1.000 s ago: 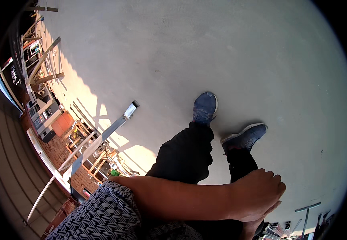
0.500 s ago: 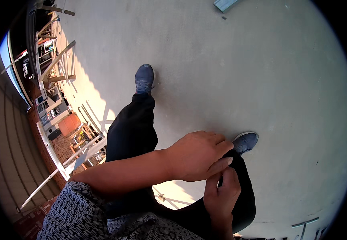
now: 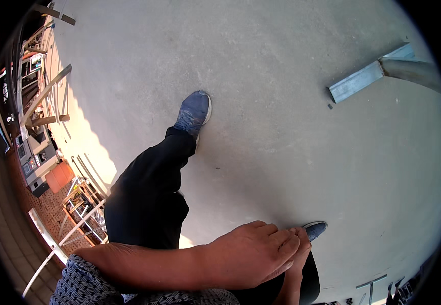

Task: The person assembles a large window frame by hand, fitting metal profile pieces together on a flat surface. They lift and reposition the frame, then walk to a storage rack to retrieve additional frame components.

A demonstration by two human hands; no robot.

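Note:
My left hand (image 3: 253,252) reaches across my body, its fingers curled and bunched together. Against its fingertips presses my right hand (image 3: 300,249), also closed and partly hidden behind the left. Whatever the two hands pinch, if anything, is too small or too covered to make out. Below them are my dark trousers (image 3: 147,198). One blue shoe (image 3: 194,109) is planted ahead on the grey concrete floor (image 3: 276,137), and the other blue shoe (image 3: 316,230) shows just past my right hand.
At the far right, a metal channel piece (image 3: 355,81) lies on the floor, joined to a post. Along the left stand wooden bars (image 3: 47,94), a grey machine with a control panel (image 3: 32,160) and an orange-red box (image 3: 59,176). Metal T-shaped pieces (image 3: 371,282) lie at lower right.
My view has shifted as I stride, bringing more of the metal channel piece into sight. Both hands sit lower in the picture, still together, and the right is more covered by the left.

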